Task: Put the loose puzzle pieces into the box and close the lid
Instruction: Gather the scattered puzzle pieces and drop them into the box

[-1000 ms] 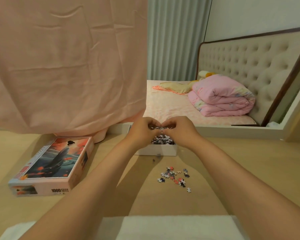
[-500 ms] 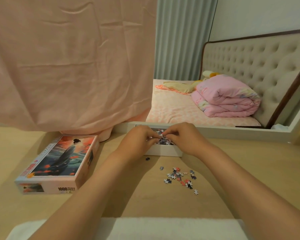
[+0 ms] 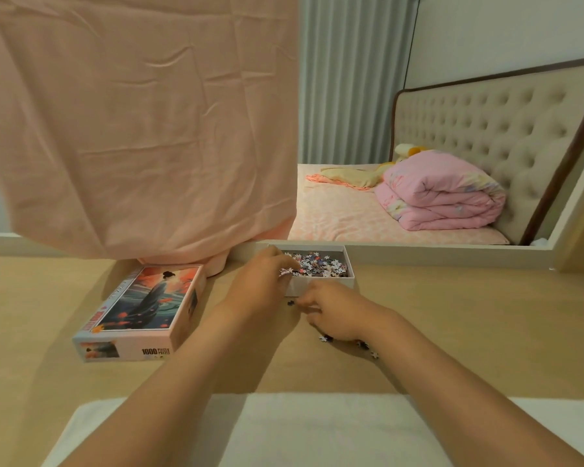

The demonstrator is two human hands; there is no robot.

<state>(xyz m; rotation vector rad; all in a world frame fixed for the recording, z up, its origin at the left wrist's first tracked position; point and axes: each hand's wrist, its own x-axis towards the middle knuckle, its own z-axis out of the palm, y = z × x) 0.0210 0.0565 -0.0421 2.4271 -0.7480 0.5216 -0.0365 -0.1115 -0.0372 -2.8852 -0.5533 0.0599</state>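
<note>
Box: the open white box (image 3: 331, 286) stood at the far edge of the worktop (image 3: 459, 318), heaped with pieces (image 3: 319, 262).
Lid: the lid (image 3: 149, 298) lay picture side up, left of the box and apart from it.
Loose pieces: a few loose pieces (image 3: 323, 338) lay on the worktop just in front of the box, partly hidden under the right wrist. One dark piece lay by the box's front wall.
Left hand: the left hand (image 3: 262, 281) was at the box's left end, its fingers curled and pinching a few pieces over the rim.
Right hand: the right hand (image 3: 336, 316) was low on the worktop over the loose pieces with its fingers curled. I could not tell whether it held any.
Behind: a pink cloth (image 3: 132, 129) hung over the lid's far end, and a bed (image 3: 334, 214) carried a folded quilt (image 3: 442, 193).
</note>
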